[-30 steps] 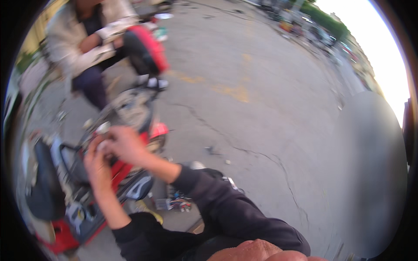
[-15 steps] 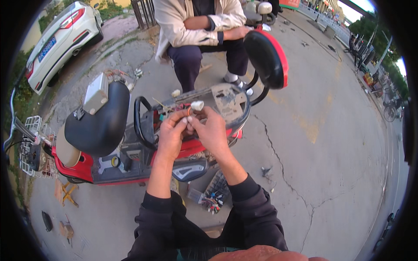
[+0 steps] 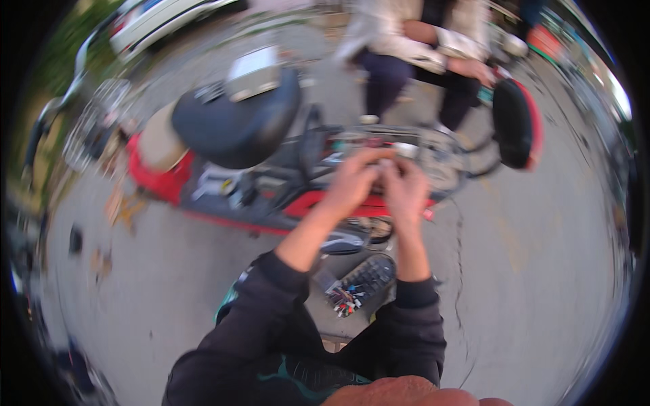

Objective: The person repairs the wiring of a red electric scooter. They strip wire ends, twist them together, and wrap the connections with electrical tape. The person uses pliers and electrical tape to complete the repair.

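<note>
My left hand [image 3: 353, 184] and my right hand [image 3: 407, 189] are held out together, fingertips meeting over the footboard of a red scooter [image 3: 308, 203]. The fingers of both pinch a small light part [image 3: 388, 164]; blur hides its shape. The scooter lies across my view, its black seat [image 3: 237, 122] to the left of my hands. A black and red panel [image 3: 516, 122] stands at its right end. Dark sleeves cover both forearms.
An open black tool case [image 3: 357, 287] with small coloured pieces lies on the cracked pavement below my hands. A person [image 3: 413, 40] in a light jacket sits behind the scooter. A bicycle [image 3: 84, 128] stands at the left and a white car [image 3: 169, 17] at the top left.
The view swung right and then down, so the scooter and the seated person shifted across it. My hands stayed together over the scooter's middle, still pinching the small part.
</note>
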The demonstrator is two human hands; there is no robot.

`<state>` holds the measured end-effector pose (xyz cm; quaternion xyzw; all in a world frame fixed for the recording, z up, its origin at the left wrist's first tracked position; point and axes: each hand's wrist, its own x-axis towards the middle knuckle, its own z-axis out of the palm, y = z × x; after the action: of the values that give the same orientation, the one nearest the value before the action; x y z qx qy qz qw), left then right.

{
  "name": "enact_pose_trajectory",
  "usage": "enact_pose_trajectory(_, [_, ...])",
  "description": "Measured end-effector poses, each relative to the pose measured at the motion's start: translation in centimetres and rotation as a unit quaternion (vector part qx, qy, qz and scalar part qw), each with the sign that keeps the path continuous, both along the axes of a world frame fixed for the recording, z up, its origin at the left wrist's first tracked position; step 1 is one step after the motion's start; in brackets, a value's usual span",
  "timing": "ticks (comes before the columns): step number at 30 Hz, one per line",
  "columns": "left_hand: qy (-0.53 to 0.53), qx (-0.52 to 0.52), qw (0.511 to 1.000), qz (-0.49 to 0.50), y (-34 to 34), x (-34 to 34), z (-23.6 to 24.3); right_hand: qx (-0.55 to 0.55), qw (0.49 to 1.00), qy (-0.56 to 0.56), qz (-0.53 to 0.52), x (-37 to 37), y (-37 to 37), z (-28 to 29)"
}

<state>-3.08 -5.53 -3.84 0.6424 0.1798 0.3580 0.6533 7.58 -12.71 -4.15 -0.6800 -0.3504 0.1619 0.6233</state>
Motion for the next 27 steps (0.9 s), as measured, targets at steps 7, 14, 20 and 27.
enact_pose_trajectory(7, [-0.08, -0.166, 0.982, -0.033, -0.3, 0.7, 0.1, 0.014, 0.975, -0.204, -0.091, -0.9, 0.3, -0.9])
enact_pose_trajectory(14, [-0.039, -0.073, 0.995, -0.055, -0.5, 0.8, -1.0, -0.007, 0.995, -0.081, -0.065, -0.9, -1.2, 0.1])
enact_pose_trajectory(20, [-0.056, -0.012, 0.997, -0.047, 0.5, 0.8, -0.5, 0.017, 0.987, -0.15, -0.058, -0.1, 0.9, -0.2])
enact_pose_trajectory(27, [0.039, 0.165, 0.982, 0.079, -5.0, -5.3, -0.9, -0.016, 0.99, -0.125, -0.058, 3.5, 0.9, -2.3])
